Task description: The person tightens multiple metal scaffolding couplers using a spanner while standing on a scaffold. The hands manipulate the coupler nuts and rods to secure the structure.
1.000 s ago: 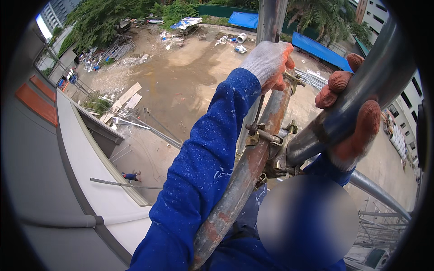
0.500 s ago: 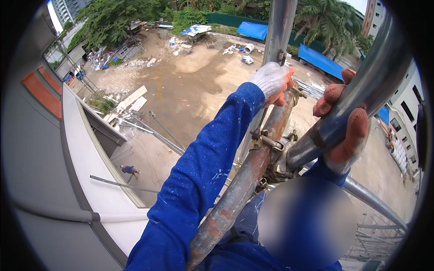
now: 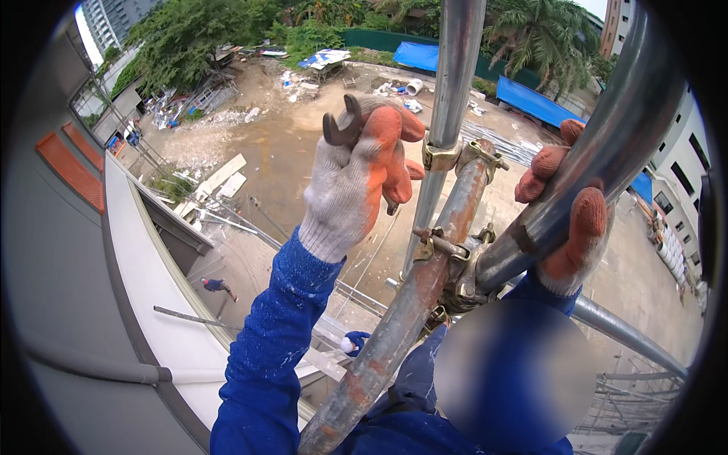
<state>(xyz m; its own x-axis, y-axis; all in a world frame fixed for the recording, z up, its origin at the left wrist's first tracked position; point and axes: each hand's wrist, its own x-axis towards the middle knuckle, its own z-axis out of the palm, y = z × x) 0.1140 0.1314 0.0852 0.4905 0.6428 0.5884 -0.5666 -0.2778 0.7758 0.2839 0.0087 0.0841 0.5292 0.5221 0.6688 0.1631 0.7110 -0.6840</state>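
Observation:
My left hand [image 3: 360, 171], in a white knit glove with orange coated fingers, is closed around an open-end wrench [image 3: 345, 127]. The jaw stands up above the knuckles, and the lower end pokes out beneath the fingers. My right hand [image 3: 580, 220], gloved alike, wraps round a shiny steel pipe [image 3: 618, 144] that slants up to the right. A rusty scaffold tube [image 3: 394, 334] runs up the middle. Gold-coloured couplers [image 3: 441, 157] join it to an upright pipe [image 3: 459, 68] and, lower down, another clamp [image 3: 459, 284] sits by the slanting pipe's end. A blurred patch hides part of the lower right.
Far below lies a muddy yard [image 3: 296, 174] with rubble and boards. One person [image 3: 218, 285] walks there; another in a white helmet [image 3: 353, 343] is beneath me. A grey building ledge [image 3: 144, 280] fills the left side. A diagonal pipe [image 3: 629, 334] passes at lower right.
My left hand has come away from the coupler on the upright pipe and moved left, which brings the wrench into sight. My right hand keeps its hold on the slanting pipe.

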